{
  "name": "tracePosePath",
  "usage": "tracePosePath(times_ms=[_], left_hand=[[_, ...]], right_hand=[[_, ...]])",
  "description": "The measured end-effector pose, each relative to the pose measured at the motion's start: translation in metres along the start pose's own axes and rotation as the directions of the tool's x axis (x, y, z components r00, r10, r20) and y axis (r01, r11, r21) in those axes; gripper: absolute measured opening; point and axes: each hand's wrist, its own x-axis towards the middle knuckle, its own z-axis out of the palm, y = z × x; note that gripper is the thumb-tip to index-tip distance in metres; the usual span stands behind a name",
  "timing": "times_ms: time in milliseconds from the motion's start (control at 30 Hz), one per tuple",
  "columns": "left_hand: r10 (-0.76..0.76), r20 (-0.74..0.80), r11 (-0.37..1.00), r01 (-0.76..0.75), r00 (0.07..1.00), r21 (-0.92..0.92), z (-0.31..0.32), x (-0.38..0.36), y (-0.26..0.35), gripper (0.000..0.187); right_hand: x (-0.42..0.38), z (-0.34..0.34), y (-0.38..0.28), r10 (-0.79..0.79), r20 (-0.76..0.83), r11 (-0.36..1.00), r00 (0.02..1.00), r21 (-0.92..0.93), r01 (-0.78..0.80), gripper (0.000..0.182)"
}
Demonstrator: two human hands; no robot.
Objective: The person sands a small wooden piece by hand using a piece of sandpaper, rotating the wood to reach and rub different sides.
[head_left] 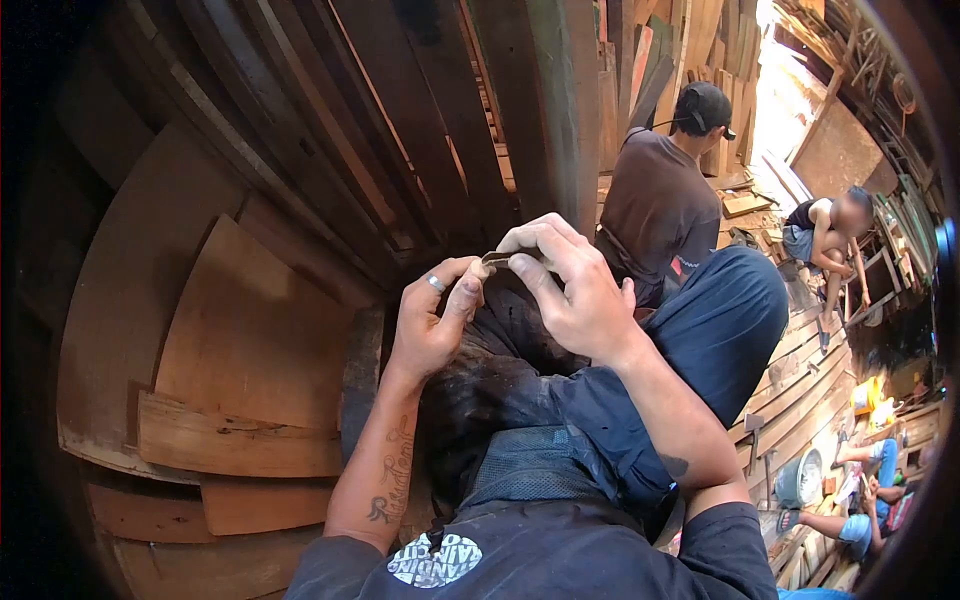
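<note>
The left hand and the right hand meet in front of the person's chest, above the raised knees, and both pinch the same small flat strip, a thin grey-brown piece whose material is too small to tell. It spans the short gap between the two hands, its long axis running almost level from one thumb to the other, so neither hand has to reach: each already has an end. The left thumb and forefinger close on the near-left end, a ring showing on that hand; the right hand curls over from above, fingertips bent down onto the other end, and covers more of the piece. Just beyond the right hand a person in a brown shirt sits with back turned. Left of the left hand lie curved wooden planks.
</note>
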Motion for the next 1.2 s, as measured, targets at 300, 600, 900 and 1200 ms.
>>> tracePosePath(times_ms=[300, 600, 900, 1200], left_hand=[[-0.001, 0.009, 1.000, 0.001, 1.000, 0.001, 0.004, -0.001, 0.000, 0.033], [-0.013, 0.032, 0.999, 0.014, 0.999, -0.034, 0.005, -0.001, -0.003, 0.029], [-0.010, 0.038, 1.000, 0.010, 0.999, -0.002, 0.002, -0.001, -0.007, 0.019], [-0.012, 0.030, 1.000, 0.011, 0.999, 0.015, 0.006, -0.001, -0.006, 0.022]], right_hand=[[0.001, 0.002, -0.002, 0.003, -0.011, 0.995, 1.000, 0.103, -0.002, 0.016], [0.001, 0.001, -0.011, 0.041, 0.006, 0.982, 0.999, 0.184, -0.041, 0.015], [0.003, 0.002, -0.009, -0.062, 0.014, 0.990, 0.998, 0.125, 0.060, 0.015], [0.005, 0.002, -0.012, -0.085, -0.001, 0.988, 0.996, 0.131, 0.084, 0.015]])
